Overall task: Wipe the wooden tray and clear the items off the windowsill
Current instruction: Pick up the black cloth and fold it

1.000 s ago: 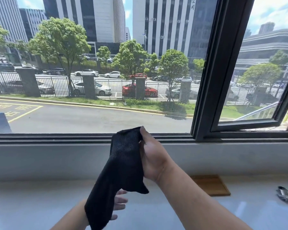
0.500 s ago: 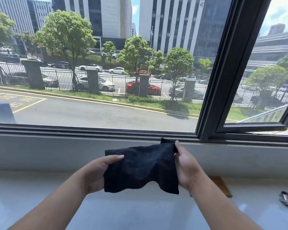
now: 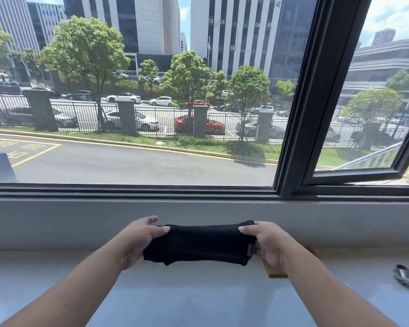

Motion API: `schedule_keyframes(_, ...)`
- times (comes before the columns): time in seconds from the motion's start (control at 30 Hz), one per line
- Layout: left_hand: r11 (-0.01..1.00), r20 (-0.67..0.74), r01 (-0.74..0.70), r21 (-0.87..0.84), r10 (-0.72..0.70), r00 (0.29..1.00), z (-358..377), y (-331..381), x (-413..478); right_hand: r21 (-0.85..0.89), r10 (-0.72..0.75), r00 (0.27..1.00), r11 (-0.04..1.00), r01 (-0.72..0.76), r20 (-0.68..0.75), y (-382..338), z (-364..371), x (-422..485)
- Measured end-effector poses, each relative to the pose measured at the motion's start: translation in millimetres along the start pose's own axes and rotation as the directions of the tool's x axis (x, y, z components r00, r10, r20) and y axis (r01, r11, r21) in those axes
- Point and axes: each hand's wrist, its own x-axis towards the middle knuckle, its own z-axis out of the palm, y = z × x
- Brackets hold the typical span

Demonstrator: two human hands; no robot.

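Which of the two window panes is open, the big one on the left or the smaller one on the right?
The smaller right pane is open: its dark frame tilts outward, leaving a gap at the lower right corner. The large left pane sits flush and closed.

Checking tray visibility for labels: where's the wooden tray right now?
In the head view the wooden tray lies on the windowsill, right of centre, mostly hidden behind the right hand holding the black cloth.

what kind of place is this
Likely an office or flat by a street-facing window: a wide pale windowsill under a dark window frame, with city towers and parked cars outside.
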Motion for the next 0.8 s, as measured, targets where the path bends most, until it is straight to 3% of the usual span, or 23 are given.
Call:
schedule_keyframes(0.2, 0.951, -0.017, -0.039, 0.308, 0.047, 0.999, -2, 15, -4, -0.086, -0.153, 0.988, 0.984, 0.153, 0.011, -32, 0, -3)
schedule_keyframes(0.4, 0.988, -0.036, 0.003, 0.154, 0.002, 0.999, -4, 9, -2, -0.003, -0.232, 0.973, 0.973, 0.232, -0.003, -47, 4, -4)
schedule_keyframes(0.63, 0.996, -0.008, 0.005, 0.087, -0.004, 1.0, -5, 13, -5, -0.275, -0.276, 0.961, 0.926, 0.259, -0.024, -33, 5, 13)
schedule_keyframes(0.7, 0.985, -0.047, -0.032, 0.17, 0.04, 0.998, -6, 16, -7, -0.351, -0.283, 0.959, 0.9, 0.259, -0.017, -28, 3, 18)
schedule_keyframes(0.8, 0.921, -0.112, -0.126, 0.368, 0.178, 0.978, -9, 18, -2, -0.572, -0.345, 0.938, 0.775, 0.269, -0.026, -23, -3, 23)
